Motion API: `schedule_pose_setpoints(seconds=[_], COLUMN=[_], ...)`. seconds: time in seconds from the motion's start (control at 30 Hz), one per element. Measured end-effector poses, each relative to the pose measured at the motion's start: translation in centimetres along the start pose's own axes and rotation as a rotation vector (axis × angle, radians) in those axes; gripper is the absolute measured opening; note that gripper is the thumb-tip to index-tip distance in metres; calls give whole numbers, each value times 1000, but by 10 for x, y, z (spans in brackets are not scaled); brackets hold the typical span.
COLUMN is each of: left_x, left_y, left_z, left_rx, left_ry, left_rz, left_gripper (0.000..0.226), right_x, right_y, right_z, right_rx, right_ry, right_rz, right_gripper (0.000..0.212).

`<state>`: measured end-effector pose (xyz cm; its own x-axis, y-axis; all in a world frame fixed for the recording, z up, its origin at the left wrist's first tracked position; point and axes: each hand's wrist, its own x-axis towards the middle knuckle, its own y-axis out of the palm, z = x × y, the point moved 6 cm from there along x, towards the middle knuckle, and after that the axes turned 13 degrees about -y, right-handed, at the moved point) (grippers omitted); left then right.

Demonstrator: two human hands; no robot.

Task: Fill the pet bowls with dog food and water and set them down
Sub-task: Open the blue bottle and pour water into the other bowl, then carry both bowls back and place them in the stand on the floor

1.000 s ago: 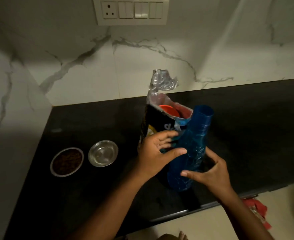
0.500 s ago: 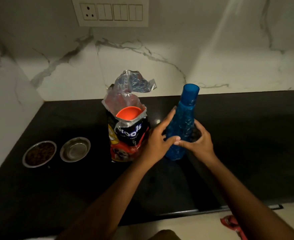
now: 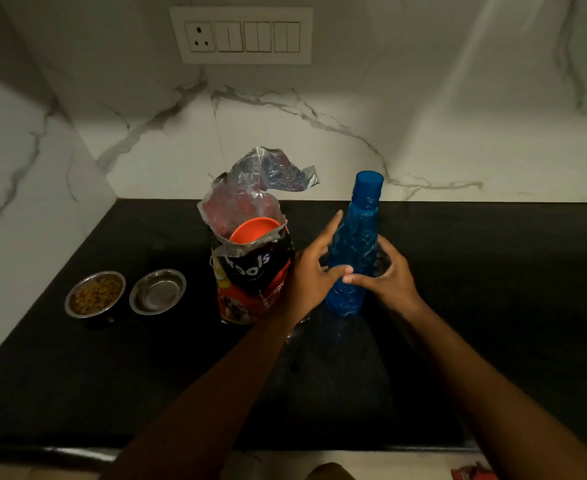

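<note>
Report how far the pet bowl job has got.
Done: the left bowl holds dog food. In hand: both the left hand and right hand are around the capped blue bottle, standing on the counter. Left: the second bowl looks empty; water, then setting both down.

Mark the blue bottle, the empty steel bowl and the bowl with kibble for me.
blue bottle (image 3: 354,247), head view, on its textured body.
empty steel bowl (image 3: 157,291), head view, on its bare inside.
bowl with kibble (image 3: 95,294), head view, on the food inside.

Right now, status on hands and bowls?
Both hands, left and right, around capped blue bottle, upright on counter. Kibble bowl filled; second bowl empty. Nothing between.
</note>
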<state>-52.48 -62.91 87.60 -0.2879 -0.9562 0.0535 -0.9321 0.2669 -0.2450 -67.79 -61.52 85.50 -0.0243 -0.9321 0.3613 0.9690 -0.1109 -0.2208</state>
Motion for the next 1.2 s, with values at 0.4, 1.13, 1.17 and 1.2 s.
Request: schedule_pose_setpoints(seconds=[0.4, 1.13, 1.17, 1.2], left_x=[-24, -114, -118, -124], left_y=[10, -111, -125, -142], left_z=[54, 138, 141, 145], left_rx=[-35, 69, 61, 55], left_ry=[-233, -304, -306, -313], left_rz=[-81, -192, -208, -224], left_gripper=[76, 21, 21, 20], right_x=[-32, -118, -117, -115], right_y=[4, 195, 209, 223], right_z=[-32, -21, -18, -14], right_rx=[-61, 123, 130, 136], right_ry=[116, 343, 347, 346], right_rz=[-77, -59, -52, -45], right_gripper=[93, 29, 32, 33])
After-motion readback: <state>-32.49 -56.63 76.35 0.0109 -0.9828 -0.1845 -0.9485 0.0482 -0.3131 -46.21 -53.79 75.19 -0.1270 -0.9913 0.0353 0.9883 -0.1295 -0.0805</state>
